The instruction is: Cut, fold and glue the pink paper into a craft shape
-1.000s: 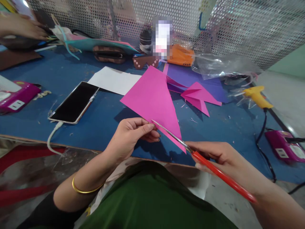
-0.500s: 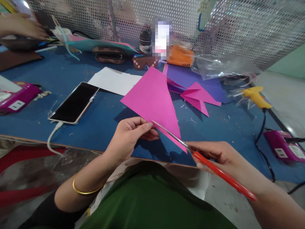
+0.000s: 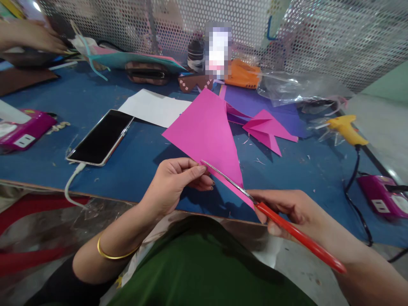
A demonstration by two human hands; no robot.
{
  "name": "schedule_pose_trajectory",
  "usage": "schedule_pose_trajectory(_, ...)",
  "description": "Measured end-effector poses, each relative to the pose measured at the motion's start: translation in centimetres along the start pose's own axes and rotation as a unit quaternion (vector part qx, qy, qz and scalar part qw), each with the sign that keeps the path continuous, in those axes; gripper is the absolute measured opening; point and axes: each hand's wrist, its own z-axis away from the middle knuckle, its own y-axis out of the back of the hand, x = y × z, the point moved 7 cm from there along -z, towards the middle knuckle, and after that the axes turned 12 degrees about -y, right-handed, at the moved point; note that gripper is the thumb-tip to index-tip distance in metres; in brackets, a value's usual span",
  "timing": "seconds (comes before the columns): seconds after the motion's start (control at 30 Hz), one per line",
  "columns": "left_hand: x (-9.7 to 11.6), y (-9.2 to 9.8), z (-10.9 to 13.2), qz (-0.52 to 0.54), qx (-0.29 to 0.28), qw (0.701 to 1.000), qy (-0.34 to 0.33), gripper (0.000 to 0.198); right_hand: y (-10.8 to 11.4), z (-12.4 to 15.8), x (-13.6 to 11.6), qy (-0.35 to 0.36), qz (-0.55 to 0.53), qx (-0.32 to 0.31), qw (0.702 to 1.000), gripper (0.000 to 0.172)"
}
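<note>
A bright pink sheet of paper (image 3: 205,129) is held above the blue table, its near edge pinched between the thumb and fingers of my left hand (image 3: 180,178). My right hand (image 3: 296,212) is closed round the red handles of a pair of scissors (image 3: 296,233). Their blades lie along the near edge of the pink paper, with the tip close to my left thumb. A narrow pink strip runs along the near side of the blades. To the right, a folded pink paper piece (image 3: 264,127) rests on the table.
White paper (image 3: 156,108) and a phone (image 3: 100,138) on a cable lie left. Purple paper (image 3: 264,102), an orange object (image 3: 242,74) and clear plastic (image 3: 290,87) are behind. A yellow glue gun (image 3: 346,129) and purple power socket (image 3: 382,197) stand right. Another person's hand (image 3: 30,38) shows far left.
The scissor blades have closed further along the paper's near edge, and the pink strip beside them stands out more. My left hand keeps its pinch. The view has shifted slightly.
</note>
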Motion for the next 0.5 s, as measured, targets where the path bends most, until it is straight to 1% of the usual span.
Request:
schedule_pose_trajectory(0.2,-0.04,0.05,0.0,-0.004,0.01,1.0,0.001,0.014,-0.02,0.0,0.16,-0.021,0.0,0.024,0.999,0.044)
schedule_pose_trajectory(0.5,-0.03,-0.02,0.0,0.02,-0.003,1.0,0.007,0.012,0.05,-0.16,-0.5,0.0,0.044,0.05,0.998,0.043)
